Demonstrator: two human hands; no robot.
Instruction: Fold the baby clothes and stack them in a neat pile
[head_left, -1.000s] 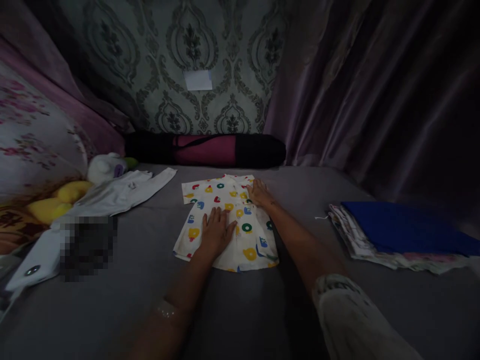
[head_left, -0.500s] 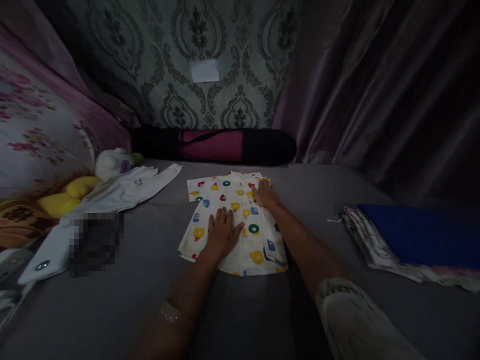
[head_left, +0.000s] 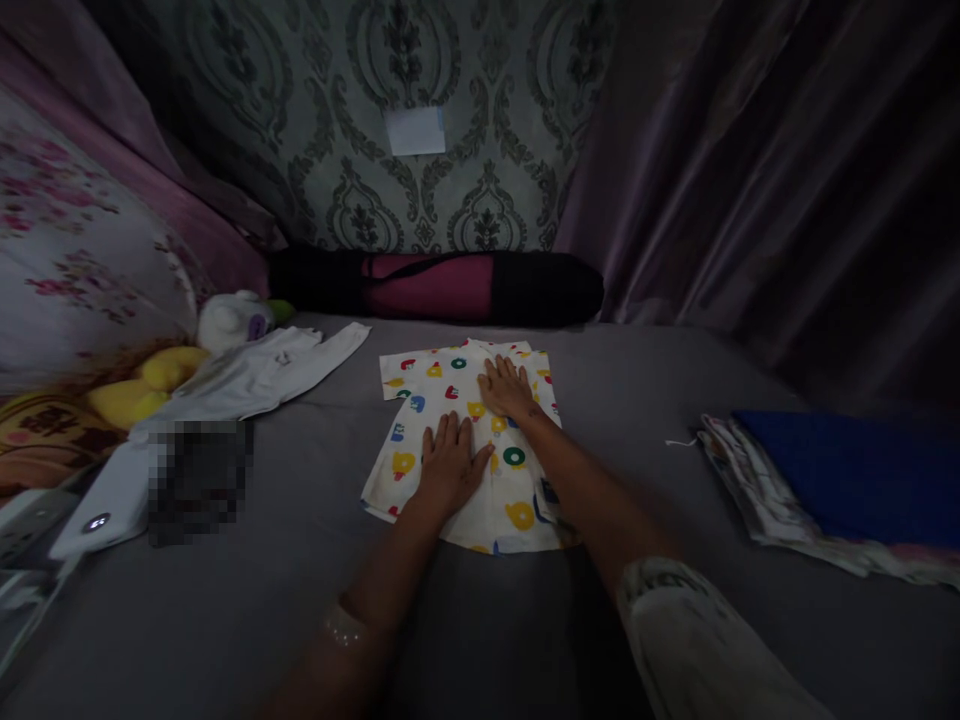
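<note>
Grey bed (head_left: 300, 580) fills the dim head view. Left hand (head_left: 450, 465) lies spread flat on the printed shirt (head_left: 517, 505), and right hand (head_left: 508, 388) lies open just beyond it, near the collar. Neither grips. Smoothing looks best with flat palms, stroking outward so no crease gets trapped.

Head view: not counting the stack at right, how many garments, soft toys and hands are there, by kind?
Garments: 2 (printed shirt, white garment)
Soft toys: 2 (white toy, yellow toy)
Hands: 2 (left hand, right hand)
Total: 6
</note>
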